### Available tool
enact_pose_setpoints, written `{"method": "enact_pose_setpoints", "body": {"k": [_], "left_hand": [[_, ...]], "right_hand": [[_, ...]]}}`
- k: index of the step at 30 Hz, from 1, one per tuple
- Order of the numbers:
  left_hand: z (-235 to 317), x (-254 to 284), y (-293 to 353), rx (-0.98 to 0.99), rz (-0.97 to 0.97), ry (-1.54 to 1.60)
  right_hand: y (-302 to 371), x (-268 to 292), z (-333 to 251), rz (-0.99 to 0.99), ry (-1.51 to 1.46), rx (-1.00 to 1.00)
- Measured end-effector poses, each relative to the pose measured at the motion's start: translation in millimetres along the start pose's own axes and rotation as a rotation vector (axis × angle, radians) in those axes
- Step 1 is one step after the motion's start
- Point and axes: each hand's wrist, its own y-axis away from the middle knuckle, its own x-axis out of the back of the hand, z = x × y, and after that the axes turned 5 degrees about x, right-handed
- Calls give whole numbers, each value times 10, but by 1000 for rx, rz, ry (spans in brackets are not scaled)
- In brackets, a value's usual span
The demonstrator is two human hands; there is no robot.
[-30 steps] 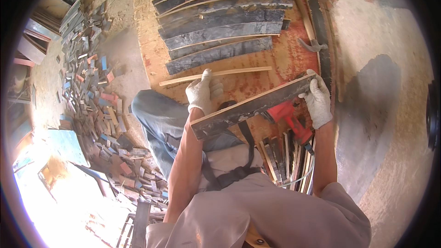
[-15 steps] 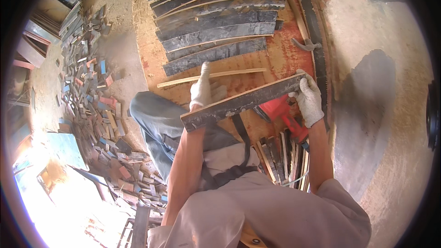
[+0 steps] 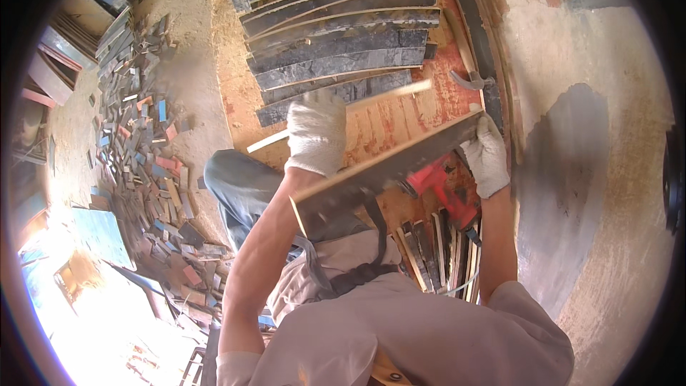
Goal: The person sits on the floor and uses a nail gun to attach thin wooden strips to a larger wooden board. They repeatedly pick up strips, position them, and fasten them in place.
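My left hand [image 3: 316,134], in a white work glove, is closed around the middle of a thin pale wood strip [image 3: 389,96]. Its fingers are partly blurred. The strip slants up to the right across the near end of a row of dark boards [image 3: 343,57]. My right hand [image 3: 487,156], gloved too, grips the right end of a dark narrow board [image 3: 386,168] with a pale edge. That board reaches left above my lap, its left end just over my left forearm. Beneath it lies a red power tool [image 3: 446,193].
A claw hammer [image 3: 468,80] lies by a dark rail at the right edge of the reddish work surface [image 3: 389,129]. Several narrow wood strips [image 3: 443,250] stand bunched near my right forearm. Heaped offcuts [image 3: 153,164] cover the floor at left. A stained concrete patch [image 3: 564,193] is at right.
My left hand has gone from a raised-thumb pose to gripping the thin strip, now steeper and shifted. The dark board has tilted, its left end lower, in my right hand.
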Motion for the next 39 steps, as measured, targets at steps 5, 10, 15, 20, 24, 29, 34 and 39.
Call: {"method": "enact_pose_setpoints", "body": {"k": [5, 10, 15, 20, 24, 29, 34, 39], "left_hand": [[-321, -900, 382, 54, 46, 261], [-805, -692, 826, 270, 250, 309], [-1225, -715, 1175, 793, 251, 615], [-1183, -548, 995, 1118, 260, 785], [-1269, -522, 1001, 1225, 143, 912], [-1189, -361, 933, 1297, 117, 907], [-1306, -546, 1088, 1266, 160, 1114], [-1184, -547, 1167, 1124, 159, 937]], "right_hand": [[-18, -216, 291, 119, 277, -129], [-38, -276, 450, 185, 342, -249], [-173, -548, 651, 225, 350, -276], [-131, -683, 840, 256, 449, -246], [-93, -772, 940, 284, 370, -198], [-80, -746, 958, 311, 350, -208], [-116, -880, 1048, 324, 450, -169], [-80, -955, 1180, 330, 466, -154]]}}
